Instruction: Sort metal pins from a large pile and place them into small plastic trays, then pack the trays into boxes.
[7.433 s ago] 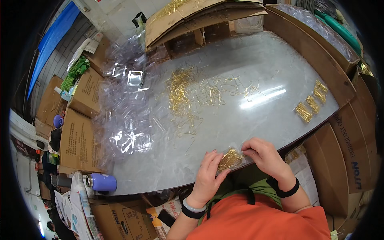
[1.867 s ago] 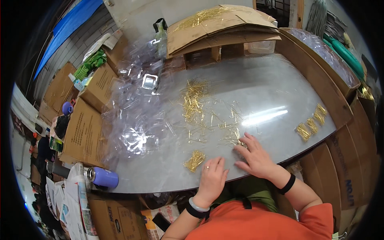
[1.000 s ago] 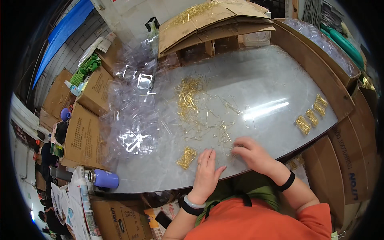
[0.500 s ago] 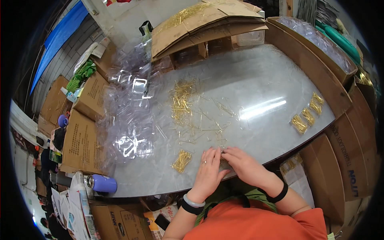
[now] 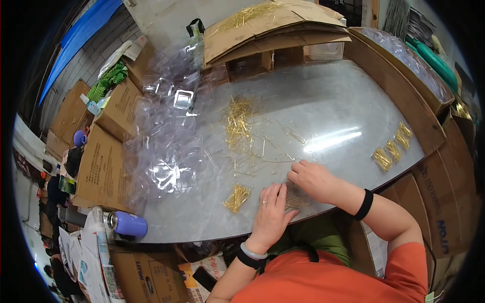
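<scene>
My left hand (image 5: 272, 214) lies flat at the table's near edge, fingers stretched out and thumb apart. Right beside it is a small bunch of wire pieces (image 5: 297, 201), partly under my right hand; whether a clear box holds them I cannot tell. My right hand (image 5: 317, 181) is raised a little farther out, its fingers closed at the end of a thin gold wire hook (image 5: 279, 161). A neat bundle of gold hooks (image 5: 237, 197) sits to the left of my left hand. Beyond my hands, loose hooks lie around a gold pile (image 5: 239, 126).
Clear plastic boxes (image 5: 169, 146) heap up along the table's left side. Several packed gold bundles (image 5: 382, 158) stand at the right edge. A cardboard shelf (image 5: 273, 38) is at the back. A purple bottle (image 5: 132, 224) lies at the near left corner.
My right hand has lifted off the bunch by the left hand and moved away from me toward the loose hooks. The left hand has stayed nearly in place. The whole view has shifted slightly.
</scene>
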Demonstrator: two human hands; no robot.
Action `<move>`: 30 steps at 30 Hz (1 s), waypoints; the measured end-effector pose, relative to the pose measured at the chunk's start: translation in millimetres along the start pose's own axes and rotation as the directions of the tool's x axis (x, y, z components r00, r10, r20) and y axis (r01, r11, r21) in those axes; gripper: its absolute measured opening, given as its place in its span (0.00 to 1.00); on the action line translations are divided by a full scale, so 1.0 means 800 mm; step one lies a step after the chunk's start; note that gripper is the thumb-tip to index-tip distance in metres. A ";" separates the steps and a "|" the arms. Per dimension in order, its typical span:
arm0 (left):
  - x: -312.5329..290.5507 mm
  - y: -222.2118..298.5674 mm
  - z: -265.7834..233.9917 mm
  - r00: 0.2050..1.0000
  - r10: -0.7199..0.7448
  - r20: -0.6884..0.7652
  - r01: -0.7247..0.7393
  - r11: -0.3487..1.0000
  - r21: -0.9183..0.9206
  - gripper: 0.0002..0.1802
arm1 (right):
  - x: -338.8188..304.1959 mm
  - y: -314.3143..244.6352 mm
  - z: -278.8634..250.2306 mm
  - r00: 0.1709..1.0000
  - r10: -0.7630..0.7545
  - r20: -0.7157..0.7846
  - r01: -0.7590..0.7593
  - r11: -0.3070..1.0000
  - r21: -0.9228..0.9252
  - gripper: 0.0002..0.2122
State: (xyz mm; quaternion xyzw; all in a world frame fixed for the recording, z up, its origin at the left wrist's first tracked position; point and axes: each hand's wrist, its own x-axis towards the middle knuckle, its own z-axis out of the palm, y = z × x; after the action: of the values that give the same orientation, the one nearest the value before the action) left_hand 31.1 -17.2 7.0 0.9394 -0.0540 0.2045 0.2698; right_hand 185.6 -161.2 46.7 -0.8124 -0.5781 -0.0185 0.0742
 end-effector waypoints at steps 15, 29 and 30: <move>0.001 -0.005 0.005 1.000 0.009 0.015 -0.009 1.000 -0.005 0.37 | -0.058 -0.012 0.004 0.992 -0.066 -0.105 0.088 0.972 0.220 0.19; 0.001 -0.005 0.006 0.998 0.040 0.044 -0.040 0.999 0.002 0.31 | -0.044 -0.010 0.014 0.994 0.097 -0.054 -0.079 0.961 0.266 0.12; 0.002 -0.004 0.005 0.998 0.043 0.046 -0.043 0.999 0.002 0.31 | -0.046 -0.008 0.017 0.990 0.079 -0.113 -0.035 0.938 0.346 0.12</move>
State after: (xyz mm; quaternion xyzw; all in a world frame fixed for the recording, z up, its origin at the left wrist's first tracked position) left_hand 34.4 -16.6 2.9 0.9428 -0.0800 0.1888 0.2627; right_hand 166.3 -191.4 29.9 -0.8007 -0.5428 0.0337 0.2512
